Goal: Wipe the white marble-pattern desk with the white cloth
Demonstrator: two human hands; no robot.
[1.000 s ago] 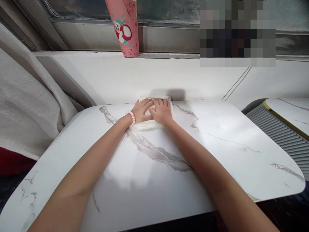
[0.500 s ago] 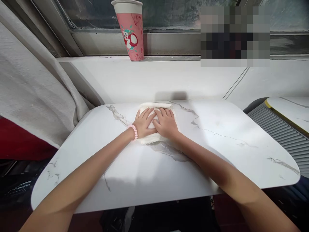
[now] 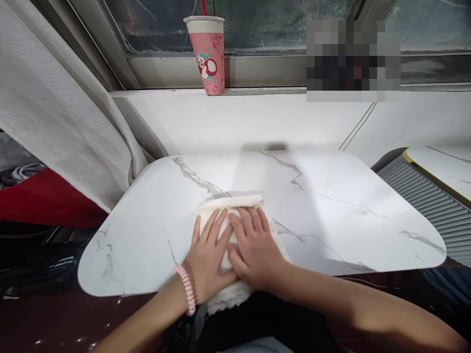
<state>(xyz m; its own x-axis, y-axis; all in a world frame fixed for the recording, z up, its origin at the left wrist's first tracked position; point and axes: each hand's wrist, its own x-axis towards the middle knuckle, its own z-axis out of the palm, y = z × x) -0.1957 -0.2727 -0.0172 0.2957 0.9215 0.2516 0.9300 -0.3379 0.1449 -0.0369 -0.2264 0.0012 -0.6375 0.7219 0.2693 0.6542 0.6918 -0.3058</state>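
A cream-white fluffy cloth lies on the white marbled table, its lower end hanging past the near edge. Flat on the cloth's left half rests my left hand, fingers spread, a pink coiled band around its wrist. My right hand presses palm-down on the cloth beside it, fingers stretched forward, its thumb and index side touching or slightly over my left hand. Neither hand is curled around anything. The palms and the cloth beneath them are hidden.
On the window ledge stands a pink paper cup with a red straw. A light curtain hangs at the left, near a red cloth. A grey ribbed panel and another marbled tabletop are at the right.
Both hands and the cloth have slid toward me, from the table's far side to its near edge. The view has shifted, and the cup's straw now shows.
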